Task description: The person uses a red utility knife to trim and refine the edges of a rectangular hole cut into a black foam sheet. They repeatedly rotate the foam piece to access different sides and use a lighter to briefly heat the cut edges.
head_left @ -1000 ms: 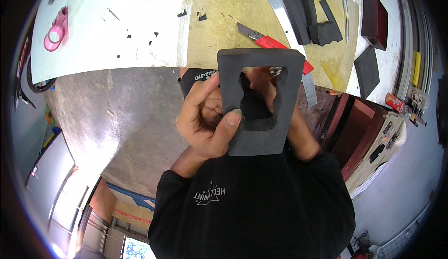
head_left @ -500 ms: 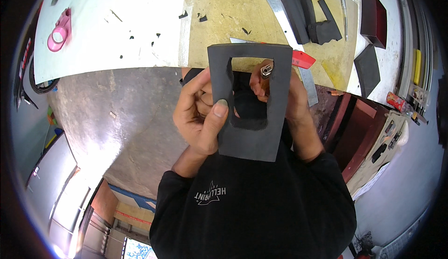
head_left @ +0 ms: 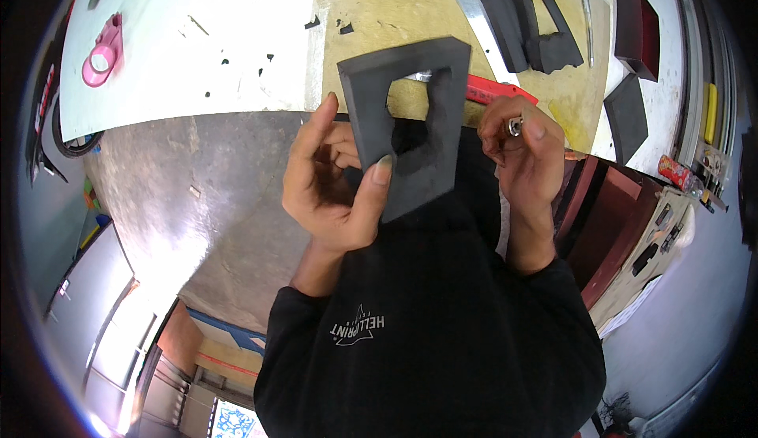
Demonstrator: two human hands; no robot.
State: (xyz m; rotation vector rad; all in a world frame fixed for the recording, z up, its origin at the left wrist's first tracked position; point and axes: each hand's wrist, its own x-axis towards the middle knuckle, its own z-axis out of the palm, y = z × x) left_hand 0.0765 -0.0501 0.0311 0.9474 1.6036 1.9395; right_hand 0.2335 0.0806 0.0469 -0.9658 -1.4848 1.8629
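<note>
My left hand point(head_left: 332, 193) grips a thick black foam piece point(head_left: 422, 181) by its left side, thumb on the near face and fingers behind. The foam is a tilted slab with a rounded-corner window cut through it, held up in front of the table edge. To its right, apart from the foam, my right hand point(head_left: 533, 154) is closed around a small lighter point(head_left: 515, 126). Only the lighter's shiny metal top shows; its body is hidden in the fingers. Behind the foam, a red-handled tool point(head_left: 499, 89) lies on the table, partly covered.
Across the table point(head_left: 197, 59) lie a yellowish board point(head_left: 379, 4), a metal ruler point(head_left: 467, 4), black foam offcuts point(head_left: 497, 24), a pen point(head_left: 587, 24) and small black scraps. A dark red box point(head_left: 636, 35) stands right; a pink tape dispenser point(head_left: 103, 55) lies left.
My right hand has come out from behind the foam with the lighter and moved right. The foam has risen slightly and turned, tilting away, in my left hand.
</note>
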